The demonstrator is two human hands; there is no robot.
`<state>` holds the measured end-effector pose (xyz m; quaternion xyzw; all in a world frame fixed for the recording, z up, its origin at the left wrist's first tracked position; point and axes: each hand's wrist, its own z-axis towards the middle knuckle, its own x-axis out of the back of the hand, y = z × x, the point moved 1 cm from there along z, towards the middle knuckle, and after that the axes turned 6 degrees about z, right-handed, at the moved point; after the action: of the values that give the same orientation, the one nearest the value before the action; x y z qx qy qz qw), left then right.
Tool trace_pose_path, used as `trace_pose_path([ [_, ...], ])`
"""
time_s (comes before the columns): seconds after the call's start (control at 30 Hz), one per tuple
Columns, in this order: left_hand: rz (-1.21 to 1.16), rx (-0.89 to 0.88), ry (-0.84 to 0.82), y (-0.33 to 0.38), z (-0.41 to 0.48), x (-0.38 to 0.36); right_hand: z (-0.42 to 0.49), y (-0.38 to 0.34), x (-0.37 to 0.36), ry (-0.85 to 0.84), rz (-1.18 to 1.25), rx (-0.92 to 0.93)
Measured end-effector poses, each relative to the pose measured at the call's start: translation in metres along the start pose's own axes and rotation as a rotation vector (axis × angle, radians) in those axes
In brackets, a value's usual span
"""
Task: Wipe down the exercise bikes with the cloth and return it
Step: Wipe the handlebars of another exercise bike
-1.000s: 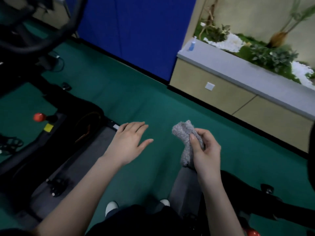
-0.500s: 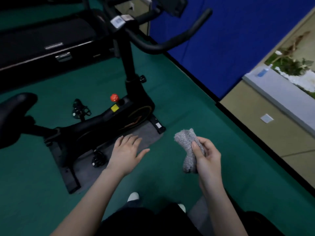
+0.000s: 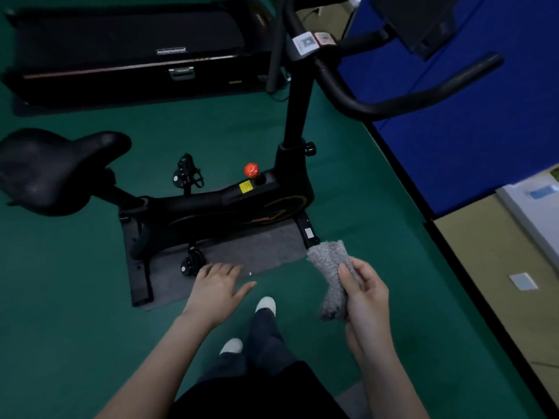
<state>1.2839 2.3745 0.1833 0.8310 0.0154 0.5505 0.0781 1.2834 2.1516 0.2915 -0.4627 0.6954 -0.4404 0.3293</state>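
A black exercise bike (image 3: 230, 204) stands on a grey mat (image 3: 257, 252) ahead of me, its saddle (image 3: 54, 170) at the left and its handlebar (image 3: 393, 101) at the upper right. My right hand (image 3: 366, 294) grips a bunched grey cloth (image 3: 331, 267) in the air, to the right of the mat. My left hand (image 3: 217, 290) hovers flat with straight fingers over the mat's near edge and holds nothing.
A black treadmill (image 3: 136, 52) lies on the green floor behind the bike. A blue padded wall (image 3: 484, 131) runs along the right, then a beige cabinet (image 3: 499, 282) with a grey top. The bike has a red knob (image 3: 251, 170) and a pedal (image 3: 187, 173).
My view has swung left from the cabinet and planter to the bike, which now fills the middle. Both hands keep their pose; the right still holds the cloth.
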Motion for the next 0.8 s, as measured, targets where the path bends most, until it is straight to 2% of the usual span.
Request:
trace_pose_path([
  [0.23, 0.025, 0.025, 0.016, 0.019, 0.059, 0.033, 0.069, -0.044, -0.008, -0.083, 0.054, 0.024],
  [0.47, -0.019, 0.008, 0.152, 0.049, 0.113, 0.075, 0.126, -0.080, 0.007, -0.083, 0.116, 0.053],
  [0.8, -0.050, 0.012, 0.274, 0.042, 0.154, 0.118, 0.165, -0.101, -0.020, -0.128, 0.126, 0.057],
])
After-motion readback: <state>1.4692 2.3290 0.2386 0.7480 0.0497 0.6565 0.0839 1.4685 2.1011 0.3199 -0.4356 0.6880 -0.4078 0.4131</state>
